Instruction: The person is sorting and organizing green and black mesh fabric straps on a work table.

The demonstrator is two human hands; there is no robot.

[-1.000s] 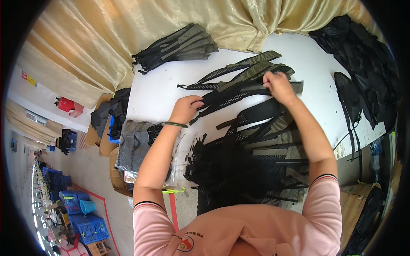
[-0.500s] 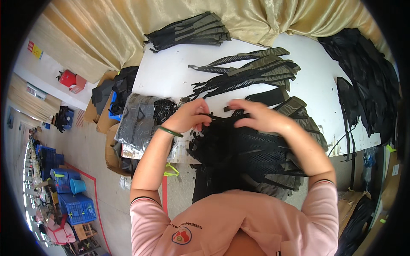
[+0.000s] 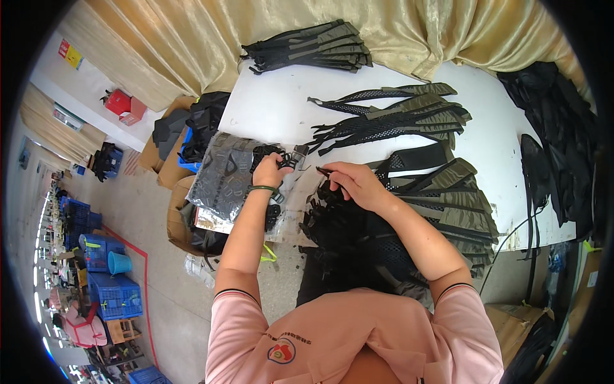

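Note:
My left hand (image 3: 272, 173), with a dark bangle at its wrist, reaches into a pile of small black plastic buckles (image 3: 272, 152). Its thumb and fingers close around a buckle at the pile's right edge. The buckles lie on a clear plastic bag (image 3: 220, 176) of dark parts. Between the fingertips of my right hand (image 3: 354, 184) is the end of a narrow black webbing strap (image 3: 324, 171). Below that hand, black mesh shoulder straps with olive-grey fabric (image 3: 448, 195) fan out over the table's near edge, and their dark ends bunch together.
More mesh straps (image 3: 403, 115) lie mid-table, and another bundle (image 3: 313, 46) sits at the back by the gold curtain (image 3: 396, 38). Black bags (image 3: 550, 141) are heaped at the right. Cardboard boxes (image 3: 182, 208) stand left of the white table (image 3: 268, 96).
My left hand has left the strap end and moved left to the buckles. My right hand has shifted slightly left, pinching the strap. The whole view has shifted a little.

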